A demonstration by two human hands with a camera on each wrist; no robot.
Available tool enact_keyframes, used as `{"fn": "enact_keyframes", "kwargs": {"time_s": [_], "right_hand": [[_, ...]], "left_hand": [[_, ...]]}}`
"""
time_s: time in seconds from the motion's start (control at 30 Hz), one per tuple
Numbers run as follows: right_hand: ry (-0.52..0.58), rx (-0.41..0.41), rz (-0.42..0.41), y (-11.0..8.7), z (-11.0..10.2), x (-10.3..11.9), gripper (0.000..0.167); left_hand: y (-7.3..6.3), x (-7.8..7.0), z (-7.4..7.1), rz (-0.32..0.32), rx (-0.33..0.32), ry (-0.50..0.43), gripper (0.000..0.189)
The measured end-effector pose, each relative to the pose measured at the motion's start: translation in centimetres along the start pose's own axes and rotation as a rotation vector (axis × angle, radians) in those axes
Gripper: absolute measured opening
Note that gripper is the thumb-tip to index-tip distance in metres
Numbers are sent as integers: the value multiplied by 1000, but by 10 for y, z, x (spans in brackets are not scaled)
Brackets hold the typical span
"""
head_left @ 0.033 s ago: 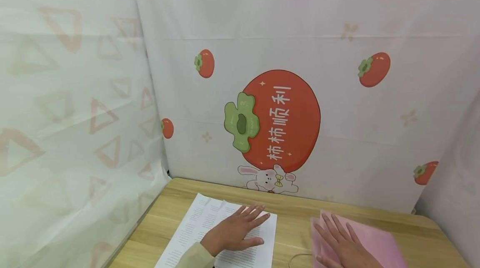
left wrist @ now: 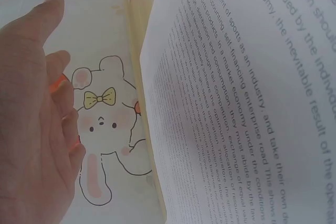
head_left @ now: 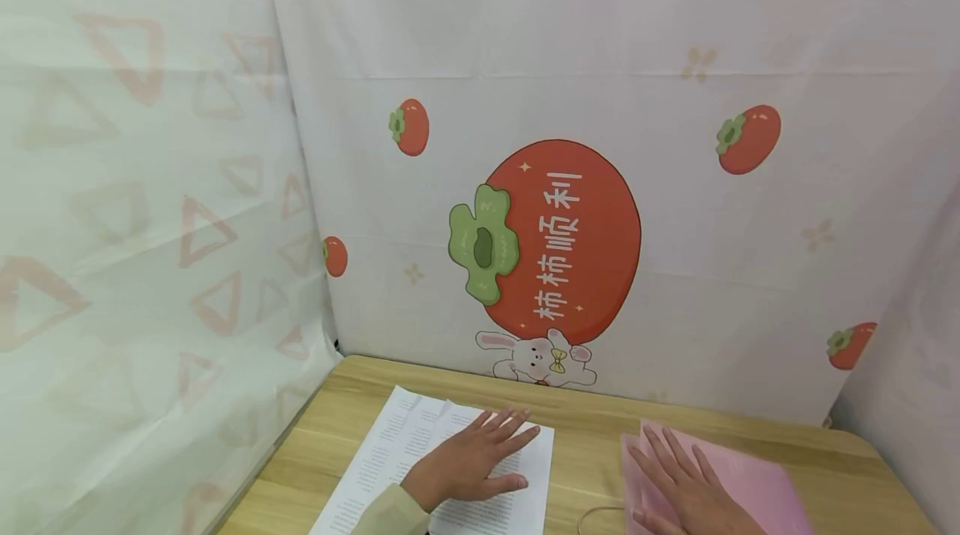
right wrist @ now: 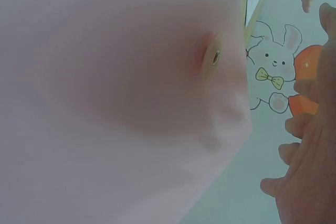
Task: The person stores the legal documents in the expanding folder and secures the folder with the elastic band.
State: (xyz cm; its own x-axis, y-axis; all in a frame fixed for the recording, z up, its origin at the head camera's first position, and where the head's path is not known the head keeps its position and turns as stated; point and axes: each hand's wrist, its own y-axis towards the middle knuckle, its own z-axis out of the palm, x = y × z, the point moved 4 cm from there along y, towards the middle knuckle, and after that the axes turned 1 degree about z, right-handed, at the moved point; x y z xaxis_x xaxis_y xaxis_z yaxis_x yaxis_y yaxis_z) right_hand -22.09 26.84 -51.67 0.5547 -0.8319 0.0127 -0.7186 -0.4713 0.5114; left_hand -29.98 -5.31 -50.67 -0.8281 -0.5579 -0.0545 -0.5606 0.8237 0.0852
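Observation:
Several overlapping sheets of printed paper (head_left: 382, 460) lie fanned out on the left of the wooden table. Over the rightmost sheet my left hand (head_left: 476, 460) is spread flat, palm down. In the left wrist view a gap shows between that hand (left wrist: 39, 114) and the printed page (left wrist: 236, 103). On the right lies a pink, translucent folder (head_left: 757, 481). My right hand (head_left: 690, 485) is spread palm down over it, fingers straight. The right wrist view shows a round button (right wrist: 212, 56) on the folder, with this hand (right wrist: 310, 135) apart from the surface. Neither hand grips anything.
A thin cord (head_left: 596, 510) curves out beside the folder's left edge. Behind the wooden table (head_left: 585, 452) hangs a white cloth (head_left: 360, 185) printed with persimmons and a rabbit. Another cloth (head_left: 150, 227) with triangles hangs along the left side.

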Motion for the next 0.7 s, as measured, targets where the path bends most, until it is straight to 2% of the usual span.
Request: {"fn": "enact_keyframes", "kwargs": {"time_s": [0.7], "right_hand": [[23,12,37,-2,-4,1,86]], "left_hand": [[-1,-7,-3,11,-28,-2,74]]}}
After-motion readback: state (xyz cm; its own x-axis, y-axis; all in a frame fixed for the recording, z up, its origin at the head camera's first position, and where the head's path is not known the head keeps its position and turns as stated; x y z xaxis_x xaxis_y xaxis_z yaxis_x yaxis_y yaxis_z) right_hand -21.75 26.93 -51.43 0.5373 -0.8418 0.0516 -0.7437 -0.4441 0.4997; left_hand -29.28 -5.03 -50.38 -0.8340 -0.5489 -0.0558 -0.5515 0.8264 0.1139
